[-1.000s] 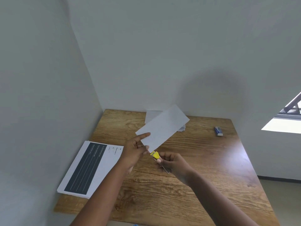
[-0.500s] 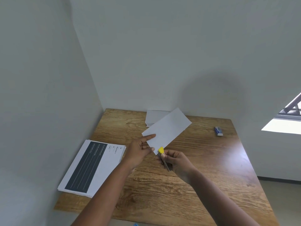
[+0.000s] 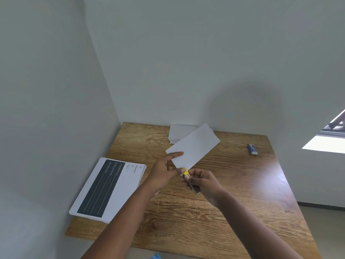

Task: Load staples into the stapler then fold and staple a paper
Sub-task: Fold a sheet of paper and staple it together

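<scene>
Where the two forearms meet above the wooden table (image 3: 233, 212), a small stapler (image 3: 188, 179) with a yellow tip and a dark metal body is gripped in the closed right hand (image 3: 203, 181). Its yellow end is set against the near corner of a folded white paper (image 3: 193, 147), which is held clear of the table, tilted, and pinched by the left hand (image 3: 164, 170), forefinger extended along its edge. Left of the hands, a printed stack (image 3: 110, 187) with a dark panel is seen on the table. Farther back, a white paper pile (image 3: 177, 132) lies at the table's far edge, and a small blue-and-white box (image 3: 252, 149) lies toward the far right.
</scene>
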